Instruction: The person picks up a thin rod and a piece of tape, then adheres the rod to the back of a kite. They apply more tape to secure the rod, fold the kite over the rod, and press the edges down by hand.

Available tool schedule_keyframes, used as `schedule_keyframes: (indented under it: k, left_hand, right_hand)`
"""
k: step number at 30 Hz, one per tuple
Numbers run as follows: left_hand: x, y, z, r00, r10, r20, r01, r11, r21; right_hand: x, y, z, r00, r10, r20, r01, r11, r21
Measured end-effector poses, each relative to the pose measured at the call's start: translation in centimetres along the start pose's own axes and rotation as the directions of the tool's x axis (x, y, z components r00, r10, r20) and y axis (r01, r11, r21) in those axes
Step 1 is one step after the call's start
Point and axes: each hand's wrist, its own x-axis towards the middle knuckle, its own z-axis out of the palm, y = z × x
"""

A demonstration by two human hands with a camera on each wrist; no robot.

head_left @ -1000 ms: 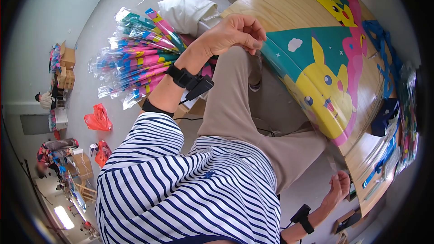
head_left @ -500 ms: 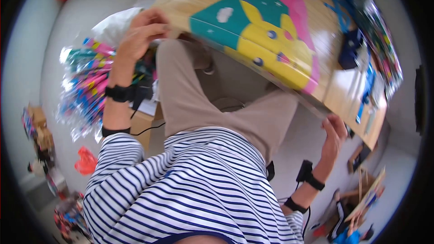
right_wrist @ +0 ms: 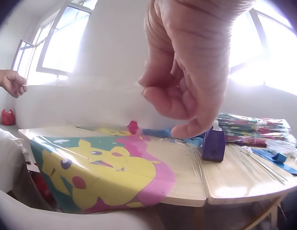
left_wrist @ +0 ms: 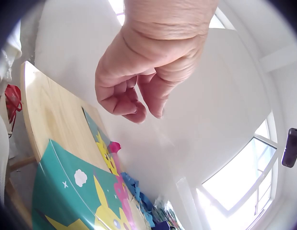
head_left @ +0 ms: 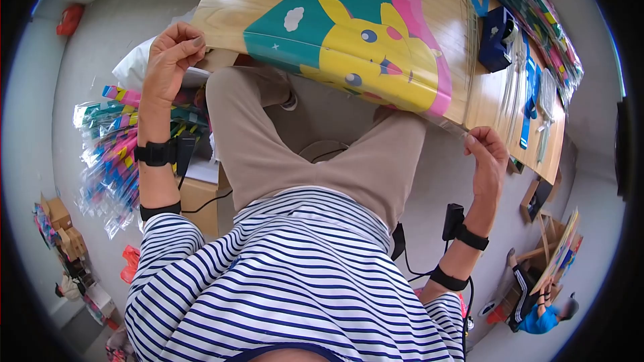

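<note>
A see-through strip, looking like clear tape (head_left: 448, 125), spans the two hands in front of the table's edge. My left hand (head_left: 171, 57) pinches one end between thumb and fingertips, at the table's left corner. The other end is pinched by my right hand (head_left: 488, 154), off the front edge. Beyond the strip, a triangular printed sheet (head_left: 382, 43) in teal, yellow and pink lies on the wooden table, its near edge curling over the front. In the right wrist view the strip shows faintly, running across toward the left hand (right_wrist: 14, 84).
On the table (head_left: 231, 0) stand a dark blue tape dispenser (head_left: 495, 39), thin rods (head_left: 511, 87), blue ribbon (head_left: 530, 94) and a stack of plastic-wrapped sheets (head_left: 537, 17). A heap of wrapped colourful pieces (head_left: 111, 161) sits at the left. Another person (head_left: 540, 315) works at the far right.
The head view has turned, shifting the table leftward in it. My right hand has come up to the table's front edge; the left stays by the left corner. The strip now spans between them.
</note>
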Motion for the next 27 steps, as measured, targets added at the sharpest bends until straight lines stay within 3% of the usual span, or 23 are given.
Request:
schedule_keyframes:
  k: [10, 16, 19, 21, 25, 27]
  left_hand:
    - [0.3, 0.2, -0.1, 1.0, -0.018, -0.001, 0.018, 1.0, -0.016]
    - [0.6, -0.9, 0.7, 0.999, -0.038, -0.039, 0.036, 0.998, -0.051]
    - [1.2, -0.8, 4.0, 0.998, -0.035, -0.049, 0.031, 0.996, -0.082]
    - [1.9, 0.0, 6.9, 1.0, -0.006, 0.031, 0.008, 0.996, -0.087]
    - [2.9, 2.3, 12.0, 0.992, 0.079, 0.099, -0.065, 0.989, -0.132]
    - [3.2, 2.8, 13.6, 0.982, 0.128, 0.14, -0.109, 0.985, -0.134]
  right_hand:
    - [0.4, 0.8, -0.2, 0.999, -0.007, 0.033, 0.006, 1.0, 0.027]
    - [1.0, 1.0, -1.3, 0.995, -0.09, -0.038, 0.087, 0.994, -0.072]
    - [2.5, 1.0, -4.0, 0.975, -0.164, -0.152, 0.149, 0.983, -0.11]
    - [3.5, 0.9, -6.3, 0.953, -0.189, -0.235, 0.166, 0.979, -0.115]
    - [5.3, 1.7, -10.3, 0.911, -0.157, -0.381, 0.195, 0.979, 0.064]
    - [6.1, 2.1, -12.0, 0.905, -0.173, -0.389, 0.215, 0.974, 0.066]
